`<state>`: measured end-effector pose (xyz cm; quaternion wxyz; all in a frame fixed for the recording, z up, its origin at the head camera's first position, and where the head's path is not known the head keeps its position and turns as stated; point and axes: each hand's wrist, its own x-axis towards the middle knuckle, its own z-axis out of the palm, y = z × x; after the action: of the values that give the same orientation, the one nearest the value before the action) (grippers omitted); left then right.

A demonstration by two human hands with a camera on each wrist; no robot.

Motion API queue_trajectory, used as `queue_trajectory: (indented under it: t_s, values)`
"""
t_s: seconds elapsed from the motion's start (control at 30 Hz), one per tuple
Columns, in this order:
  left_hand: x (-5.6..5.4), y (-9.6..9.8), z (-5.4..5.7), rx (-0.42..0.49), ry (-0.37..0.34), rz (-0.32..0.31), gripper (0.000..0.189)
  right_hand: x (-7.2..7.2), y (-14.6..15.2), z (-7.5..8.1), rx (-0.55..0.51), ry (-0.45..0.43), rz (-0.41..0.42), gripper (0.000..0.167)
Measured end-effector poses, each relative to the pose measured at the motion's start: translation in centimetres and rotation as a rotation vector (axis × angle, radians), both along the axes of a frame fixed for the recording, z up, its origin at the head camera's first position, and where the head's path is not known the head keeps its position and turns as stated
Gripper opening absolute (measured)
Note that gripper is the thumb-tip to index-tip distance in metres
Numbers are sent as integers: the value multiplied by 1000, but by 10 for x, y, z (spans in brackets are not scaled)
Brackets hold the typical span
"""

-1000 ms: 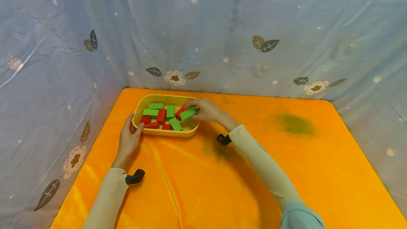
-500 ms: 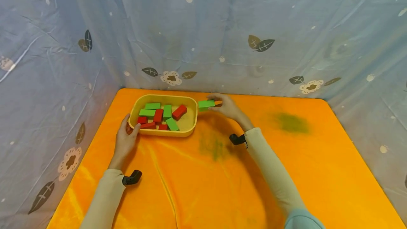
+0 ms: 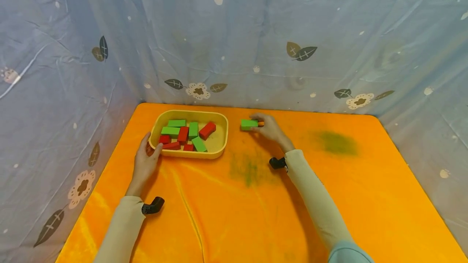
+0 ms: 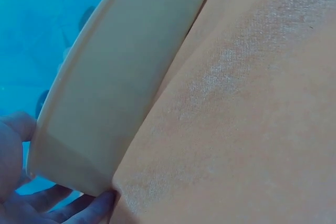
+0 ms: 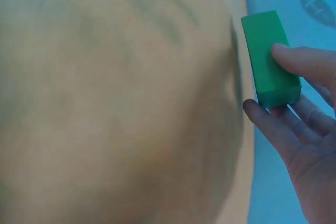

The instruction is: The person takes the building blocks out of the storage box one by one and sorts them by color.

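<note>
My left hand [image 3: 145, 166] grips the near left corner of a yellow plastic tray [image 3: 193, 154], thumb at the rim. In the left wrist view its fingers [image 4: 86, 211] curl under the tray's end wall [image 4: 121, 72]. Red blocks [image 3: 207, 130] and green blocks [image 3: 177, 123] lie loose inside the tray, mostly toward the left. To the right of the tray, my right hand [image 3: 271, 130] pinches a green rectangular block [image 3: 249, 125] over the cloth. The right wrist view shows the thumb on one face of this block [image 5: 265, 35] and fingers below its end.
An orange plush cloth [image 3: 234, 214] covers the table, with dark brushed patches [image 3: 336, 143] and a crease in front of the tray. A blue patterned curtain [image 3: 241, 44] rises behind the table and at both sides. A black camera mount sits on each wrist.
The right hand has lifted the green block out of the tray's right end and carried it right, past the rim, then slightly lower. The left hand keeps its hold on the tray.
</note>
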<state>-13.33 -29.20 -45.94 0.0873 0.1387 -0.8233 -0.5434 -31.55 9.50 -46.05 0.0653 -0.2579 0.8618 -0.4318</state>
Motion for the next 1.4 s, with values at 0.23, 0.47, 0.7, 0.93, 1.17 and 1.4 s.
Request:
queue_trajectory:
  t_s: [0.23,0.47,0.7,0.93,1.17,1.4]
  values:
    - [0,0,-1,13,6,-4,72,-2,2,-10,31,18,-19,46]
    - [0,0,-3,12,7,0,71,0,2,-9,44,-12,-29,50]
    - [-2,0,-3,31,5,-11,72,1,1,6,71,18,-60,56]
    - [-2,-3,-4,38,3,-13,72,14,-30,39,-12,151,3,49]
    - [-1,-2,-2,29,11,0,72,31,-76,53,1,177,69,41]
    - [1,-1,-1,27,21,0,72,51,-113,55,73,144,185,44]
